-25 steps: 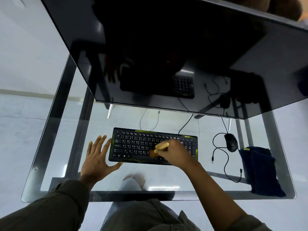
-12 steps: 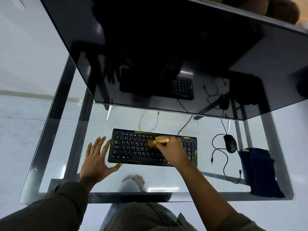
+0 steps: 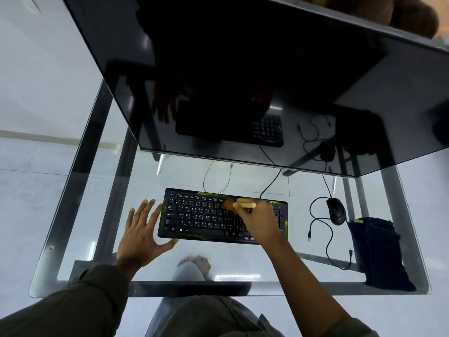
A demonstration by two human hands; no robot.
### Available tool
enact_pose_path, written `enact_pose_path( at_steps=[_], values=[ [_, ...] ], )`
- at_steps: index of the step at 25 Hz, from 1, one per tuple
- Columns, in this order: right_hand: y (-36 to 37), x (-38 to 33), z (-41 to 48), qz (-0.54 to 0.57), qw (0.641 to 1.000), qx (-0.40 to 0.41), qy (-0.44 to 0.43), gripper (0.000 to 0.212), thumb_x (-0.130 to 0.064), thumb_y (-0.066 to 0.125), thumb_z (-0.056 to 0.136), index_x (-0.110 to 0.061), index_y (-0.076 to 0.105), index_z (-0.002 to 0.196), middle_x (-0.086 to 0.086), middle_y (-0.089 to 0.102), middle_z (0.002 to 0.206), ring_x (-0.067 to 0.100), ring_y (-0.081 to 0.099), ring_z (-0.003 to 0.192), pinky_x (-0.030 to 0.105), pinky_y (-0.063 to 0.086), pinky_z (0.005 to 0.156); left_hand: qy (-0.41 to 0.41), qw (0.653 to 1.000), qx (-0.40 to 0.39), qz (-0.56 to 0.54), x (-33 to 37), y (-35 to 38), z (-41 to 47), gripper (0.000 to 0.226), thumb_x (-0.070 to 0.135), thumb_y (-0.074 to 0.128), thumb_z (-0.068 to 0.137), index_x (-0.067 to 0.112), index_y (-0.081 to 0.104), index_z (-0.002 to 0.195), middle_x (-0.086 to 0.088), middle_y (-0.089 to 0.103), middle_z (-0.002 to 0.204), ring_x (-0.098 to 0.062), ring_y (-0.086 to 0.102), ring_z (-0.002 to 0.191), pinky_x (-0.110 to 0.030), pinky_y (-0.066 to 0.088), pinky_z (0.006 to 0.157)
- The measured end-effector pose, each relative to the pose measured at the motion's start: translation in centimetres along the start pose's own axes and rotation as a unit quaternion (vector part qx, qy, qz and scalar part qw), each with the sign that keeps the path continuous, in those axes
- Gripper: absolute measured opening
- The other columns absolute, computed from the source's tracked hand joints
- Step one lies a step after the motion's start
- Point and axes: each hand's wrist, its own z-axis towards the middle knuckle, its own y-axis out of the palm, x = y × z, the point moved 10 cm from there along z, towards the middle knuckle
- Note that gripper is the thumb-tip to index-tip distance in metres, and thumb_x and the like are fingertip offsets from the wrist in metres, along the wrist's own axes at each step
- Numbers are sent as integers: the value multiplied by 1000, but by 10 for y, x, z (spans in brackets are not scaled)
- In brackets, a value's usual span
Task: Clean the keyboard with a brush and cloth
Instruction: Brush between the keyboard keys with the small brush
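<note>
Brushing the keyboard's top rows
Right hand [image 3: 261,221] grips brush [image 3: 239,205] on keyboard [image 3: 206,218]; left hand [image 3: 143,231] splayed wide at its 9 o'clock.

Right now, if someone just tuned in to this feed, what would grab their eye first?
The big dark monitor fills the top of the view, mirroring the desk below. Under it, on the glass table, the right hand holds a brush over the black keyboard's upper rows, while the left hand lies spread at its left edge. A dark blue cloth lies far right, beside the mouse.
</note>
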Motion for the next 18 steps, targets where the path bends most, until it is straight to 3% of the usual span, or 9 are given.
enact_pose_path(
  at_steps=[7, 9, 11, 13, 15, 18],
  values=[
    [-10, 11, -6, 12, 999, 26, 17, 19, -30, 71, 91, -17, 78, 102, 1, 78, 88, 17, 72, 73, 35, 61, 71, 1, 1000, 4, -3, 1, 0, 0, 105, 86, 47, 74, 20, 29, 154, -10, 27, 163, -29, 17, 153, -58, 17, 123],
    [-1, 8, -9, 4, 1000, -12, 2, 22, -31, 70, 91, -17, 77, 107, 0, 79, 92, 16, 73, 74, 35, 61, 72, 4, 1000, 9, -4, 1, -1, 0, 105, 86, 48, 74, 20, 30, 154, -10, 28, 163, -29, 18, 153, -58, 18, 122],
    [-8, 11, -10, 4, 1000, 21, 17, 23, -32, 69, 92, -16, 77, 106, 3, 79, 87, 18, 73, 71, 34, 61, 68, 4, 1000, 11, -8, 1, -2, 0, 105, 85, 49, 74, 19, 31, 154, -11, 28, 162, -29, 19, 153, -58, 18, 122],
    [-15, 18, -10, 10, 998, 46, 41, 22, -32, 69, 92, -16, 78, 105, 4, 78, 83, 17, 72, 70, 32, 60, 67, 4, 1000, 11, -8, 2, -2, 0, 105, 85, 48, 74, 19, 31, 154, -11, 28, 162, -29, 18, 153, -58, 18, 122],
    [-8, 22, -11, 11, 999, 15, 35, 23, -33, 69, 92, -17, 77, 107, 2, 78, 85, 13, 71, 71, 27, 59, 65, 4, 1000, 8, -5, 2, -1, 0, 105, 86, 46, 75, 19, 31, 154, -11, 27, 163, -29, 17, 153, -58, 17, 122],
    [-22, 28, -11, -28, 997, 55, 49, 24, -35, 68, 92, -16, 78, 102, 5, 76, 78, 12, 65, 61, 14, 45, 51, 4, 1000, 5, -8, 0, 0, 0, 105, 87, 44, 75, 19, 31, 154, -11, 28, 163, -29, 18, 153, -59, 17, 122]
  ],
)
